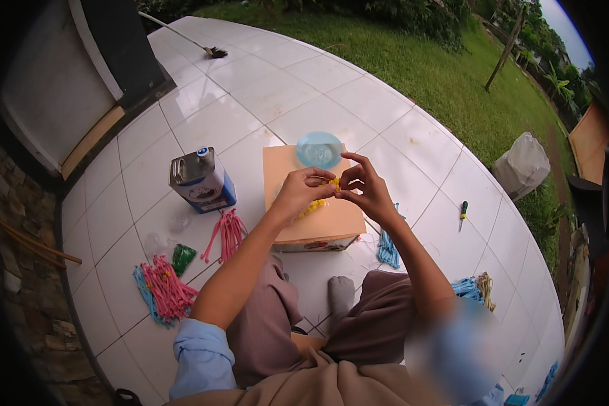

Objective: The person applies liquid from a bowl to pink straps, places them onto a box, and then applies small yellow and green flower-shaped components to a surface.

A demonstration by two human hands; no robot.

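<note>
Above a tan-topped carton, my left hand pinches a small knobbly yellow piece that looks like strung beads. The fingertips of my right hand close on its right side, with the other fingers raised. Exactly how the piece is strung is too small to make out. More yellow beads lie on the carton, partly covered by my left hand. At the carton's far edge stands a light blue round bowl, just beyond my fingers.
A blue-and-white metal can stands left of the carton. Pink strips, a green packet and clear plastic lie at the left. Blue strips and a screwdriver lie at the right. A broom rests on the far tiles.
</note>
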